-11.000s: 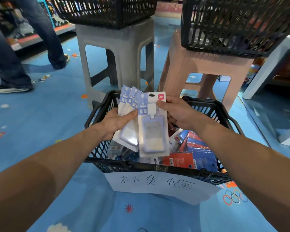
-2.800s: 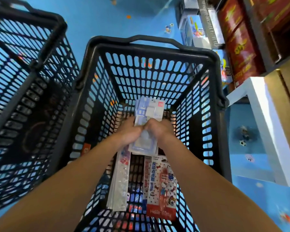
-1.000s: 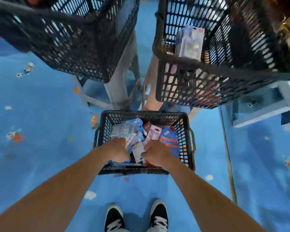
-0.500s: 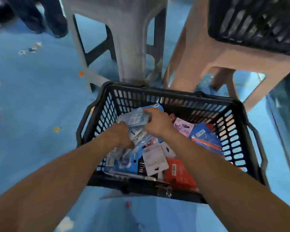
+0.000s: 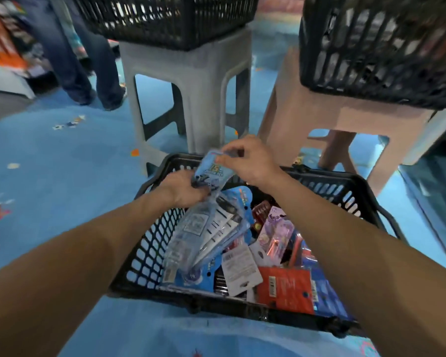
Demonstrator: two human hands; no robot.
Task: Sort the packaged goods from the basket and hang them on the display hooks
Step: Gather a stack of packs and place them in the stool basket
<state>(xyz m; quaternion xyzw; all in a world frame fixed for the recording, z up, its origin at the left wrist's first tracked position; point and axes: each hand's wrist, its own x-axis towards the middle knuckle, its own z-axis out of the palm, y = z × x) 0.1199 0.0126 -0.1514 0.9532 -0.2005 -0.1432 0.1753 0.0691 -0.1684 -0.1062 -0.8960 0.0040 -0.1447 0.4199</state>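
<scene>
On the head camera, my right hand (image 5: 247,161) pinches the top edge of a light blue packet (image 5: 211,171) with green print, held upright over the far left corner of the black basket (image 5: 327,176). My left hand (image 5: 184,188) grips a fan of clear packets (image 5: 204,233), their long axes slanting down toward me. Open blue floor (image 5: 62,189) lies left of the rim. A grey stool (image 5: 191,81) and a pink stool (image 5: 307,109) stand just beyond.

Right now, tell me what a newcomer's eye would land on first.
Above the black floor basket, the right hand pinches the top of a blue packet, while the left hand grips a fan of clear packets below it. Behind them stand a grey stool and a pink stool.
</scene>
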